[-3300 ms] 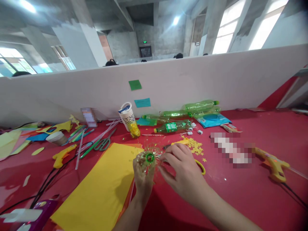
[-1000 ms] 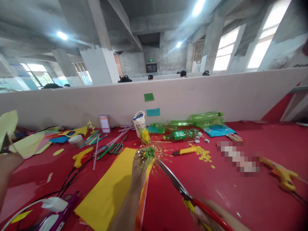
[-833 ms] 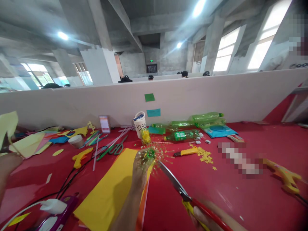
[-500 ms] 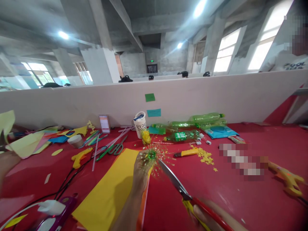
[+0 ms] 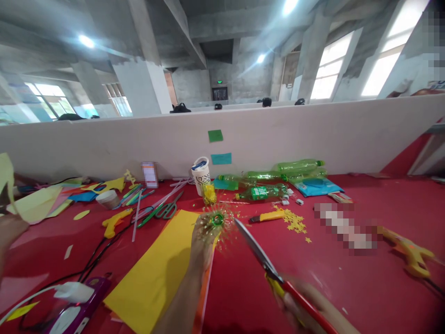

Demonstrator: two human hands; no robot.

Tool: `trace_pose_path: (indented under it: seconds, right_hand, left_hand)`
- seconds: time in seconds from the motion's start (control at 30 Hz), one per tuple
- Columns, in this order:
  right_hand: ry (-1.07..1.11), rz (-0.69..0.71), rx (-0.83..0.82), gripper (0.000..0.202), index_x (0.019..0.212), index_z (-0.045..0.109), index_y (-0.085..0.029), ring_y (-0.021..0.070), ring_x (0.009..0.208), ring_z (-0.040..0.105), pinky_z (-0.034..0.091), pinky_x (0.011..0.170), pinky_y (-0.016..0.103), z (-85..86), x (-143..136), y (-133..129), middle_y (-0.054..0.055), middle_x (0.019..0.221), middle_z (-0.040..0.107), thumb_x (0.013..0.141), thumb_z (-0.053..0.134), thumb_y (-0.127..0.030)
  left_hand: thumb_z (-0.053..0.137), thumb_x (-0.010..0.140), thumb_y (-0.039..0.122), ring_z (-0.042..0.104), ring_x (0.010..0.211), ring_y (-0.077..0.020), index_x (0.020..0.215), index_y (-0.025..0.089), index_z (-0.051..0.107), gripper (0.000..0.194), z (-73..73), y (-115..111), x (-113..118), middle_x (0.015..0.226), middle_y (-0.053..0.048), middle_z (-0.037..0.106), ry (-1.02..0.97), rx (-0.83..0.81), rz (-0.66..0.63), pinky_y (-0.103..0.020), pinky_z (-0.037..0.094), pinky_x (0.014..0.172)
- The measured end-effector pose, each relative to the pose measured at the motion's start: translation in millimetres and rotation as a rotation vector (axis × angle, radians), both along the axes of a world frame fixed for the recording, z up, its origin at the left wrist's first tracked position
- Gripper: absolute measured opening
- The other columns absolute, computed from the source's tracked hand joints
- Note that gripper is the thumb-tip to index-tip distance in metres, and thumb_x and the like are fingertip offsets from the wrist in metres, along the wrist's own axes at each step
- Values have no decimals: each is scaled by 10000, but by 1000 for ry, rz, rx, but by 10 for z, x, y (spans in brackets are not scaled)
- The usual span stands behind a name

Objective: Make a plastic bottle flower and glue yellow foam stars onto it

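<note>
My left hand [image 5: 201, 239] grips a green plastic bottle top [image 5: 217, 220] whose wall is cut into many thin strips fanned out round the neck. Its fingers are partly hidden behind the strips. In my right hand [image 5: 295, 299] is a pair of scissors [image 5: 262, 260] with one red and one yellow handle. The blades look closed, and their tip points at the right edge of the strips, a little apart from them. Beneath my left forearm lies a stack of yellow paper [image 5: 149, 273].
Green plastic bottles [image 5: 264, 191] lie by the partition [image 5: 156, 139], near a paper cup [image 5: 200, 176]. Yellow stars [image 5: 295, 222] and a utility knife [image 5: 267, 216] are beyond the scissors. Glue guns [image 5: 116, 222] with cords lie on both sides. Another person's hand [image 5: 14, 232] holds paper at far left.
The scissors have drawn slightly to the right, away from the strips. My left hand still holds the bottle top in nearly the same place. The camera view has shifted slightly.
</note>
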State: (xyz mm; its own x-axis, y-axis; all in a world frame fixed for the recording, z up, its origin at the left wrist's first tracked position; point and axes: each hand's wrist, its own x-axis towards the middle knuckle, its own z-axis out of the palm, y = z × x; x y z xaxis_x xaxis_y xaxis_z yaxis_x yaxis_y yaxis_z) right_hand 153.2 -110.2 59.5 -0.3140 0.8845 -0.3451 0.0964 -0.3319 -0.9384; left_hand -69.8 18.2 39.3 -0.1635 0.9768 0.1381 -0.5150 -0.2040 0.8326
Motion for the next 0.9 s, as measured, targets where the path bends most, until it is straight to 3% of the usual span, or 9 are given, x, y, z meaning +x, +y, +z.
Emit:
trace_pose_path:
  seconds: [0.17,0.3,0.4,0.53,0.73,0.9]
  right_hand:
    - [15,-56,80,534,815,516,-197,67,316,351,308,327,180,-7,62,151,-85,434,383,728,503,-723]
    - [-135,-103,247,426,760,477,-206,61,322,322,249,347,186,-51,137,225,-96,423,365,757,561,-623]
    - [-415,-173,347,330,722,457,-210,79,373,385,278,395,207,-101,205,379,-73,487,421,805,543,-518]
    - [-975,-208,480,190,808,521,-206,154,540,545,325,479,228,-255,362,678,-2,626,586,834,468,-387]
    - [-1189,-199,461,295,1025,624,-216,259,694,643,324,531,262,-565,606,848,87,775,697,779,544,-358]
    - [-1205,-165,494,369,1129,596,-199,278,835,661,397,614,283,-601,740,860,114,944,709,799,525,-348]
  left_hand:
    - [770,600,121,658,917,-179,940,244,612,395,-42,7,-6,946,6,708,-92,1,-89,-322,481,856]
    - [731,666,128,655,974,-184,990,253,610,368,-69,-4,-41,986,5,706,-179,-36,-237,-316,464,912]
    - [705,692,126,654,992,-188,1039,242,618,376,-97,-4,-69,1018,-13,705,-223,-88,-328,-302,464,928]
    - [685,713,124,657,991,-180,1047,213,629,350,-152,58,-98,996,-33,716,-277,-164,-310,-268,483,912]
    - [595,760,95,670,955,-181,964,150,649,218,-246,184,-134,970,-78,722,-339,-301,-287,-270,525,856]
    - [620,741,96,676,927,-183,963,157,658,233,-260,156,-103,909,-59,731,-346,-288,-297,-281,523,860]
